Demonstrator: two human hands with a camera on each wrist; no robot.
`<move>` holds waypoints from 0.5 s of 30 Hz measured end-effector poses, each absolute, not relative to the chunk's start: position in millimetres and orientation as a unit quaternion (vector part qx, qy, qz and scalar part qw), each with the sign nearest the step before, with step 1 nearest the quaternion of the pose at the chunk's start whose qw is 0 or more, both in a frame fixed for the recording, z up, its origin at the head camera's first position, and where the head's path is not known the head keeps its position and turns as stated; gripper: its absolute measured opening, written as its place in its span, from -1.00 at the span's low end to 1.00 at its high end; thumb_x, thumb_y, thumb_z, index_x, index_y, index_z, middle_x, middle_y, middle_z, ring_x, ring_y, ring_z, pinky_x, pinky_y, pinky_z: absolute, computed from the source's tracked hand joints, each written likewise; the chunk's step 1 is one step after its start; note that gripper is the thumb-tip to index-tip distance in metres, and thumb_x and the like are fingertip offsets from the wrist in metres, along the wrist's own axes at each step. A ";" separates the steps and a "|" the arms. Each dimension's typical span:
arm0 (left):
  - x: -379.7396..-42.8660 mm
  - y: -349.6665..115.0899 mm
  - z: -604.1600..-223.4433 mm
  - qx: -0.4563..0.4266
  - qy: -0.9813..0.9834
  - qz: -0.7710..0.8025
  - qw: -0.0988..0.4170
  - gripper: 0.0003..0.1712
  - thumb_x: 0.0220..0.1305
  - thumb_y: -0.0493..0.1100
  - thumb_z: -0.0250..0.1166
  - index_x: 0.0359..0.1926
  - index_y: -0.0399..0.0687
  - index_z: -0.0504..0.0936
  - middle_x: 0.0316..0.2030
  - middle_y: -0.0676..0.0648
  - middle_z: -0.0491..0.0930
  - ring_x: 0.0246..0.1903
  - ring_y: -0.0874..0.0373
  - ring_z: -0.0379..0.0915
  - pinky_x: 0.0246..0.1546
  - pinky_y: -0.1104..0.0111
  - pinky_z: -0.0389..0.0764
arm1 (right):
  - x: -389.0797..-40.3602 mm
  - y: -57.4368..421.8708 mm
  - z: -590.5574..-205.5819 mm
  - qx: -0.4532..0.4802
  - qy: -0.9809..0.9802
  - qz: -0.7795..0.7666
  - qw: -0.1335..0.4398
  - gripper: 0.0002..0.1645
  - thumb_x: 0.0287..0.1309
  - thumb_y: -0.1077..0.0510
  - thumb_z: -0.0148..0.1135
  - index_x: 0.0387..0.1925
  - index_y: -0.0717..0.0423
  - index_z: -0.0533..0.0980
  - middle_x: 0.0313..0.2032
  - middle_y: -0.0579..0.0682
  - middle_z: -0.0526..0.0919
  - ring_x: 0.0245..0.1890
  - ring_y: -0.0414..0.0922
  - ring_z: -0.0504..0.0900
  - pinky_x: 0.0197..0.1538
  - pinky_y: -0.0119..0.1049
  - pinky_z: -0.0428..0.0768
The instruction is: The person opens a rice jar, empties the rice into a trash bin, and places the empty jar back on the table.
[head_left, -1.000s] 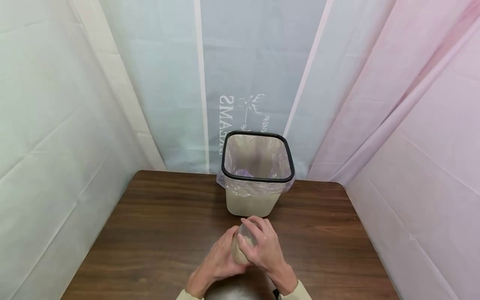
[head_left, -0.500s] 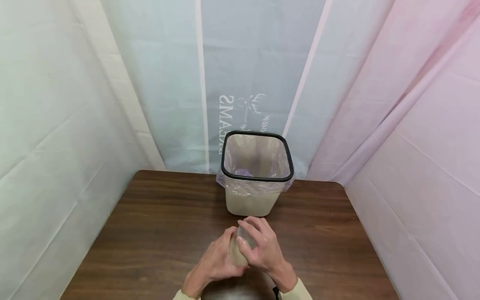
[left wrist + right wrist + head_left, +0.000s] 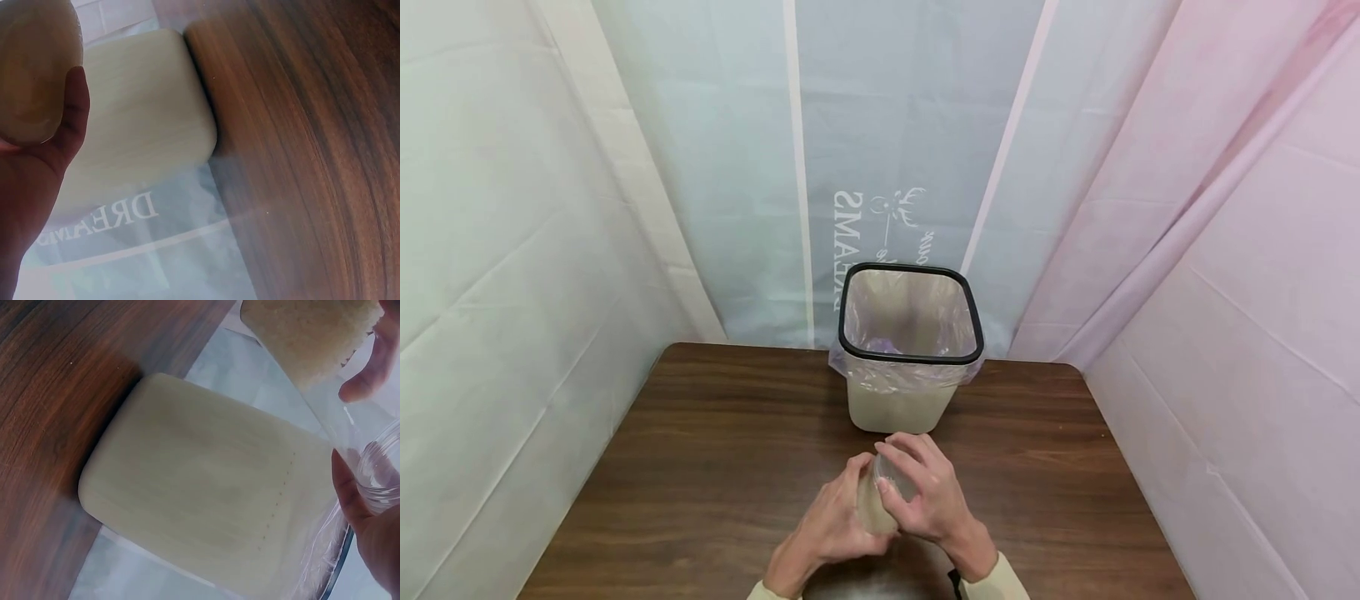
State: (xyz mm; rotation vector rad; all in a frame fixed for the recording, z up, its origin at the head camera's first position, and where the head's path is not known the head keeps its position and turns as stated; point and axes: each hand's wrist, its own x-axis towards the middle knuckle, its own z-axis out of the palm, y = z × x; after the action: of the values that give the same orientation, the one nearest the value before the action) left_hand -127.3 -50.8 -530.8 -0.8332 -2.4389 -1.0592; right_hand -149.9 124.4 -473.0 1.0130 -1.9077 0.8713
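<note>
Both hands are on a clear jar (image 3: 874, 510) with pale, rice-like grains inside, close in front of the bin in the head view. My left hand (image 3: 831, 521) grips the jar's body from the left, its fingers wrapped around the side. From the right, my right hand (image 3: 931, 498) holds the jar's ridged, transparent end (image 3: 382, 467) between thumb and fingers. In the right wrist view the jar is tilted, and the grains (image 3: 306, 337) lie in the part away from that end. The left wrist view shows the jar's rounded body (image 3: 31, 75) in the left palm.
A cream waste bin (image 3: 901, 402) with a black rim (image 3: 910, 359) stands behind the hands. Its thin see-through liner (image 3: 887, 379) hangs over the edge. The brown wood-grain table (image 3: 722, 450) ends against a pale printed curtain (image 3: 910, 100), with cloth walls at both sides.
The right hand's fingers have shifted slightly on the jar's end, and the jar has moved a little to the left. Both hands keep their hold; the bin stays put.
</note>
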 end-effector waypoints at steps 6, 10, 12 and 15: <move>-126.2 -51.8 -528.1 -0.299 -0.857 -0.385 0.168 0.21 -0.51 0.09 0.65 0.25 -0.12 0.26 -0.07 0.00 0.56 -0.31 0.29 0.49 -0.34 0.54 0.52 | -151.0 125.0 -470.7 0.426 -0.733 0.342 0.405 -0.57 0.23 -0.01 0.13 -0.11 0.25 0.65 -0.19 0.15 0.65 -0.26 -0.04 0.58 -0.22 -0.29 0.59; -129.0 -52.4 -523.4 -0.305 -0.854 -0.390 0.161 0.21 -0.50 0.09 0.65 0.26 -0.11 0.26 -0.07 0.01 0.57 -0.31 0.29 0.49 -0.34 0.55 0.52 | -153.4 126.3 -467.4 0.435 -0.723 0.340 0.414 -0.55 0.24 -0.02 0.11 -0.12 0.28 0.65 -0.19 0.16 0.64 -0.27 -0.02 0.58 -0.23 -0.26 0.59; -129.0 -52.7 -521.4 -0.305 -0.854 -0.391 0.157 0.22 -0.50 0.09 0.65 0.26 -0.10 0.26 -0.06 0.01 0.57 -0.31 0.30 0.49 -0.34 0.56 0.51 | -153.6 127.0 -466.1 0.438 -0.722 0.339 0.415 -0.55 0.25 -0.02 0.10 -0.12 0.28 0.65 -0.19 0.16 0.64 -0.27 -0.02 0.58 -0.23 -0.26 0.59; -126.2 -53.5 -520.7 -0.307 -0.853 -0.392 0.156 0.22 -0.51 0.09 0.65 0.26 -0.12 0.26 -0.07 0.01 0.57 -0.32 0.30 0.49 -0.34 0.58 0.51 | -151.7 127.6 -465.5 0.445 -0.719 0.339 0.412 -0.54 0.26 -0.02 0.09 -0.12 0.27 0.65 -0.20 0.17 0.64 -0.27 -0.02 0.58 -0.22 -0.26 0.60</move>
State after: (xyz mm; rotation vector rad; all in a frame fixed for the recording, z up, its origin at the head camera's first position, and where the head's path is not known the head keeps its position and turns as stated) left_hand -126.2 -53.5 -520.7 -0.8780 -2.4442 -1.1216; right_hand -151.7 127.6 -465.5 1.1198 -1.8093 0.8520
